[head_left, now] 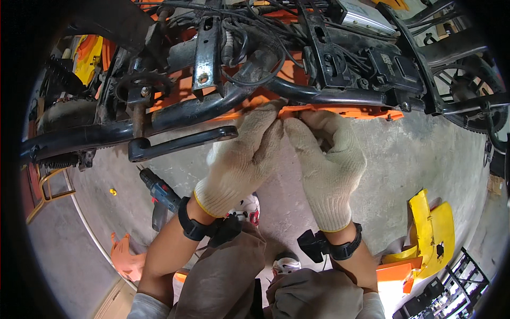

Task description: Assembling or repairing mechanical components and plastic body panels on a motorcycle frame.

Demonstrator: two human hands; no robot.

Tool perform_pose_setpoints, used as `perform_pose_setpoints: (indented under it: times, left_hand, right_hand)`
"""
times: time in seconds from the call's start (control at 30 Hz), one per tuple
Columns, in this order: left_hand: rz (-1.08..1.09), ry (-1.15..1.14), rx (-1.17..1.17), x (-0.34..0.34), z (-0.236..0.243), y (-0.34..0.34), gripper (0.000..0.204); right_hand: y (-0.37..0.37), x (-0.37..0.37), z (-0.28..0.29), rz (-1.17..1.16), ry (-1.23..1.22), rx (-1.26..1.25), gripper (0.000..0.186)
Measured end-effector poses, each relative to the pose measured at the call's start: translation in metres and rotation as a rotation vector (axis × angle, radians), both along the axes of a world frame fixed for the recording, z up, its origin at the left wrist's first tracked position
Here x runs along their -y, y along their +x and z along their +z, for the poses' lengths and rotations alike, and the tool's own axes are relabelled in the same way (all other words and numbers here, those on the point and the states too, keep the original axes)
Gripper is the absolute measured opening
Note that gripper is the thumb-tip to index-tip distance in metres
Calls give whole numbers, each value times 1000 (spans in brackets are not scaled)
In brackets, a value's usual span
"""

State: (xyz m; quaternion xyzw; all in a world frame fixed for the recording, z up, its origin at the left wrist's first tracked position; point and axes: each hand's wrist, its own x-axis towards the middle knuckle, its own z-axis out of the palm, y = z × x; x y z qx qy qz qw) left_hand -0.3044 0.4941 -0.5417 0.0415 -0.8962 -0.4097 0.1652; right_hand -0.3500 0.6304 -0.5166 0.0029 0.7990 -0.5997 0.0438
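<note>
Both my hands wear cream knitted gloves and meet at the near edge of an orange plastic panel (340, 112). This panel runs under the black tube frame (329, 97) of a vehicle. My left hand (241, 157) is closed at the panel's edge, its fingertips partly hidden beneath the tube. Just beside it, my right hand (329, 162) has its fingers curled round the same edge, thumb toward the left hand. Whether a small part sits between the fingertips I cannot make out. A black crank arm (186, 143) sticks out to the left of my left hand.
A cordless drill (162, 192) lies on the concrete floor at left, near a small yellow piece (112, 192). Yellow panels (438, 234) lie at lower right, an orange panel (127, 256) at lower left. Cables (239, 42) and a black box (394, 72) fill the frame. A wheel (467, 93) stands at right.
</note>
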Motion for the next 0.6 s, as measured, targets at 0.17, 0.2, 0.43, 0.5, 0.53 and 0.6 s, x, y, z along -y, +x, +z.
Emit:
perform_pose_setpoints:
  times: [0.17, 0.2, 0.43, 0.5, 0.53, 0.6]
  left_hand:
    - [4, 46, -27, -2, 3, 0, 22]
    - [-4, 41, -26, -2, 3, 0, 23]
    - [-27, -32, -55, 0, 6, 1, 26]
    - [-37, -82, -70, 0, 7, 1, 26]
    - [-35, -24, -55, 0, 7, 1, 26]
    - [-26, 37, -21, 0, 7, 1, 26]
  right_hand:
    - [-2, -6, 9, 135, 228, 69, 27]
    - [-2, -5, 9, 146, 211, 47, 28]
    - [-4, 3, 7, 168, 133, 161, 37]
    - [-3, 3, 7, 158, 64, 228, 40]
    - [-2, 4, 7, 150, 26, 265, 42]
    - [-1, 3, 8, 143, -116, 331, 42]
